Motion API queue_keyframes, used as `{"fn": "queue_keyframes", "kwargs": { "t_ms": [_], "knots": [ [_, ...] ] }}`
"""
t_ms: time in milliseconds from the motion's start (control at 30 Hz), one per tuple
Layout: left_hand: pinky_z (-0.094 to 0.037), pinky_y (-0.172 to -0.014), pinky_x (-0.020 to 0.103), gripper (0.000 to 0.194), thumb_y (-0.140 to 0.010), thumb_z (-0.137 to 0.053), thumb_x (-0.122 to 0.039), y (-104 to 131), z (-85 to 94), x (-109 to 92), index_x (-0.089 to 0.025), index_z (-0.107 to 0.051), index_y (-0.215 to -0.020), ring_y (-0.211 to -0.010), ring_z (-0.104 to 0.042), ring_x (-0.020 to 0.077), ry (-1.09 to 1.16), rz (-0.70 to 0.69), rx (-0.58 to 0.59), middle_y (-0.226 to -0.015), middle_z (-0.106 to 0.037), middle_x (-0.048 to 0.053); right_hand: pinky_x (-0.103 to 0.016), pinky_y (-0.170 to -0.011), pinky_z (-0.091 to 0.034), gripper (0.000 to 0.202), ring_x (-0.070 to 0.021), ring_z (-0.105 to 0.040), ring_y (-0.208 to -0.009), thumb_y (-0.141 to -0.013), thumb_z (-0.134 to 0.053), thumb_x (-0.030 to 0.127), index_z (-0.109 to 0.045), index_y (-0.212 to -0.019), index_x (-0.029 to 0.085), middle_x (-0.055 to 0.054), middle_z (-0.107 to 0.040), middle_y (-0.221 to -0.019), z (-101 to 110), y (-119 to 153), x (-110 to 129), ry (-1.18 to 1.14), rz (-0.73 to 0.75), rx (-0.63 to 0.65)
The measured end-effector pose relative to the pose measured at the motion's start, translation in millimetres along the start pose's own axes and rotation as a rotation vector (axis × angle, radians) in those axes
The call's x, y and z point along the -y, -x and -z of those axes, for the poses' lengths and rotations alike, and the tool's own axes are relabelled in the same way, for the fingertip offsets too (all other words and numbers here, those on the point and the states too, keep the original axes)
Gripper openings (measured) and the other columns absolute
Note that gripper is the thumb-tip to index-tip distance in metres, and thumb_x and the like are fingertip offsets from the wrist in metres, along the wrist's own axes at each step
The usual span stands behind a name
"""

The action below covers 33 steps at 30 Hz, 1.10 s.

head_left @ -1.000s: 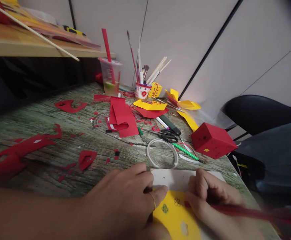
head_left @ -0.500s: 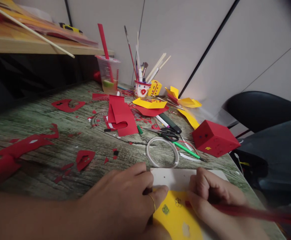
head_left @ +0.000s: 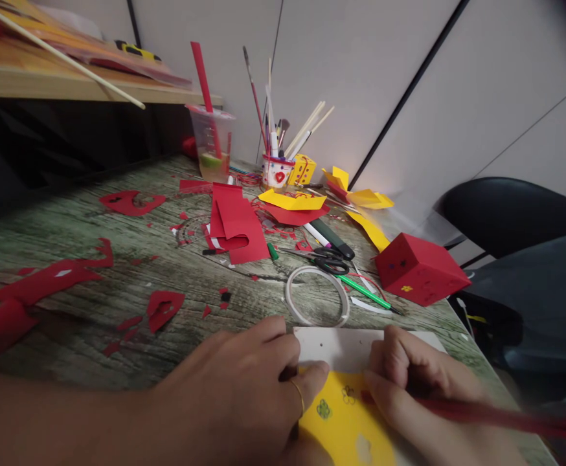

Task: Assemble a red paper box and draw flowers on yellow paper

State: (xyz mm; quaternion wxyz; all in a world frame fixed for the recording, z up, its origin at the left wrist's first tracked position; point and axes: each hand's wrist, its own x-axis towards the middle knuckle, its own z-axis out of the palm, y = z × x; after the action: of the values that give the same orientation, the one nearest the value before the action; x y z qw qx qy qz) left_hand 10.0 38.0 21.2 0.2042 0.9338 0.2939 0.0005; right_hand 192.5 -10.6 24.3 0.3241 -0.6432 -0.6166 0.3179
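Note:
Yellow paper (head_left: 336,421) with small flower drawings lies on a white board (head_left: 346,343) at the bottom of the view. My left hand (head_left: 258,382), a ring on one finger, rests on the paper's left side with its fingers bent and pressing down. Closed in a pinch, my right hand (head_left: 414,382) holds a thin red tool (head_left: 497,413), blurred along its shaft, whose front end meets the yellow paper near a flower outline. A roll of white tape (head_left: 290,298) lies just beyond the board.
Black scissors (head_left: 331,260), a green pen (head_left: 368,292) and a red box (head_left: 419,268) lie ahead to the right. Folded red paper (head_left: 237,226), a cup with a straw (head_left: 211,145) and a brush holder (head_left: 277,172) stand farther back. Red scraps (head_left: 164,309) are scattered left.

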Motion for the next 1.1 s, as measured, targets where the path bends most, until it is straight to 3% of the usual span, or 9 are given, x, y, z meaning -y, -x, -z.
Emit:
{"fn": "queue_keyframes", "kwargs": {
  "t_ms": [133, 267, 500, 633, 733, 867, 933, 1000, 1100],
  "knots": [
    [-0.048, -0.07, 0.039, 0.037, -0.073, -0.058, -0.036, 1, -2.5, 0, -0.029, -0.055, -0.109, -0.093, -0.05, 0.0279, -0.003, 0.004, -0.005, -0.093, -0.06, 0.007, -0.018, -0.039, -0.024, 0.026, -0.0073, -0.03, -0.044, -0.068, -0.05, 0.017, -0.029, -0.053, 0.02, 0.007, -0.036, -0.049, 1, -3, -4, -0.163, 0.017, -0.061],
    [-0.046, -0.076, 0.038, 0.039, -0.072, -0.059, -0.036, 2, -4.4, 1, -0.025, -0.056, -0.109, -0.101, -0.049, 0.0295, 0.041, 0.007, -0.066, -0.095, -0.062, 0.007, -0.015, -0.035, -0.024, 0.029, -0.0056, -0.03, -0.039, -0.077, -0.053, 0.029, -0.035, -0.056, 0.02, 0.007, -0.042, -0.047, 13, -9, -7, -0.272, 0.041, -0.197],
    [-0.039, -0.08, 0.034, 0.038, -0.064, -0.063, -0.032, 1, -1.4, -2, -0.024, -0.06, -0.1, -0.097, -0.05, 0.0282, 0.294, 0.16, -0.104, -0.094, -0.062, 0.005, -0.022, -0.046, -0.038, 0.018, -0.0141, -0.052, -0.054, -0.072, -0.06, 0.04, -0.055, -0.072, 0.022, 0.001, -0.057, -0.063, 59, -17, -3, 0.271, 0.206, -0.322],
    [-0.036, -0.063, 0.024, 0.032, -0.058, -0.063, -0.024, 1, 1.7, -2, -0.023, -0.061, -0.09, -0.079, -0.053, 0.0214, 0.468, 0.235, -0.095, -0.079, -0.061, 0.0, -0.027, -0.051, -0.037, 0.011, -0.0173, -0.055, -0.058, -0.076, -0.052, 0.032, -0.061, -0.077, 0.025, -0.001, -0.062, -0.071, 75, -29, 3, 0.856, 0.142, -0.137],
    [-0.031, -0.054, 0.021, 0.028, -0.054, -0.06, -0.019, -1, 2.4, -4, -0.02, -0.059, -0.082, -0.064, -0.051, 0.0162, 0.593, 0.319, -0.059, -0.066, -0.055, -0.004, -0.027, -0.044, -0.029, 0.007, -0.0195, -0.054, -0.052, -0.068, -0.058, 0.027, -0.064, -0.065, 0.026, -0.001, -0.063, -0.061, 72, -40, 11, 1.088, 0.065, -0.063],
    [-0.024, -0.048, 0.019, 0.019, -0.056, -0.055, -0.015, -4, -0.7, -7, -0.02, -0.052, -0.074, -0.049, -0.043, 0.01, 0.787, 0.369, -0.054, -0.053, -0.047, -0.008, -0.025, -0.042, -0.023, 0.006, -0.0192, -0.055, -0.051, -0.058, -0.069, 0.028, -0.065, -0.055, 0.024, -0.002, -0.062, -0.055, 62, -53, 23, 1.073, 0.115, 0.034],
    [-0.022, -0.046, 0.019, 0.014, -0.057, -0.055, -0.018, -6, -2.9, -6, -0.02, -0.049, -0.069, -0.044, -0.037, 0.0086, 0.873, 0.358, 0.036, -0.049, -0.046, -0.009, -0.024, -0.041, -0.024, 0.01, -0.0162, -0.054, -0.049, -0.058, -0.07, 0.033, -0.066, -0.055, 0.025, 0.001, -0.061, -0.051, 60, -58, 26, 1.033, 0.156, 0.115],
    [-0.023, -0.046, 0.019, 0.013, -0.056, -0.056, -0.02, -8, -5.0, -2, -0.019, -0.047, -0.066, -0.043, -0.035, 0.0075, 0.969, 0.308, 0.096, -0.049, -0.047, -0.008, -0.023, -0.041, -0.027, 0.018, -0.0135, -0.053, -0.047, -0.067, -0.063, 0.041, -0.066, -0.058, 0.025, 0.002, -0.061, -0.05, 61, -63, 28, 0.987, 0.198, 0.164],
    [-0.024, -0.047, 0.018, 0.014, -0.056, -0.055, -0.019, -10, -7.6, 1, -0.018, -0.046, -0.066, -0.046, -0.036, 0.0067, 1.117, 0.215, 0.035, -0.052, -0.046, -0.008, -0.024, -0.049, -0.037, 0.026, -0.0139, -0.057, -0.059, -0.083, -0.046, 0.038, -0.065, -0.076, 0.023, 0.0, -0.065, -0.066, 59, -72, 25, 0.942, 0.267, 0.123]
  ]
}}
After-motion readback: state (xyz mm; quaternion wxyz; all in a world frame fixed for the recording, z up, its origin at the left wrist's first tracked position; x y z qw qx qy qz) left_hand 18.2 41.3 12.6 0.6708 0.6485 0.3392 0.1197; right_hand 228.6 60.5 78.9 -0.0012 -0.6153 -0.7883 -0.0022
